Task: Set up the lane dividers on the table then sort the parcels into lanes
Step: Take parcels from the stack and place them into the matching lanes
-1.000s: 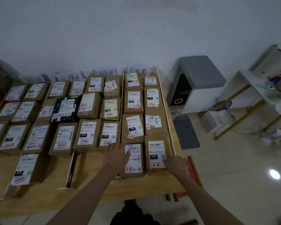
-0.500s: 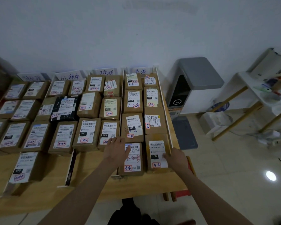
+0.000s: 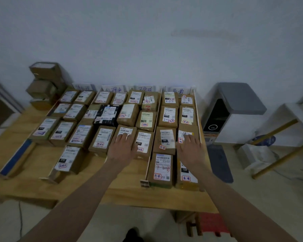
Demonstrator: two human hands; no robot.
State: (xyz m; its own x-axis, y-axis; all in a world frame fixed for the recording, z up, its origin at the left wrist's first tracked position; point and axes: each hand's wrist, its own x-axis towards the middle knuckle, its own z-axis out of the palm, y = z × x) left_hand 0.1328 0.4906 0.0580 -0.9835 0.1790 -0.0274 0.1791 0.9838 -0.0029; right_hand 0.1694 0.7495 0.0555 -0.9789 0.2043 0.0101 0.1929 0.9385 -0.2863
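Observation:
Several brown cardboard parcels with white labels lie in rows on the wooden table [image 3: 124, 193], split into lanes by thin white dividers [image 3: 151, 142]. My left hand [image 3: 123, 147] lies flat, fingers straight, on a parcel [image 3: 128, 132] in the third row of the lane left of the long divider. My right hand [image 3: 190, 149] lies flat on a parcel [image 3: 186, 131] in the rightmost lane. Two nearer parcels [image 3: 160, 169] sit at the front of that lane, one partly hidden by my right forearm. Paper lane signs [image 3: 144, 88] stand at the wall.
A stack of cardboard boxes [image 3: 45, 82] stands at the back left corner. Right of the table a grey and white bin [image 3: 234, 109] stands on the floor, with a white shelf [image 3: 287, 123] on wooden legs beyond it. A red stool [image 3: 212, 222] sits under the table's right end.
Both hands moved away from the two front parcels of the right lanes and farther up the table onto third-row parcels. The camera turned left, showing more of the table's left side.

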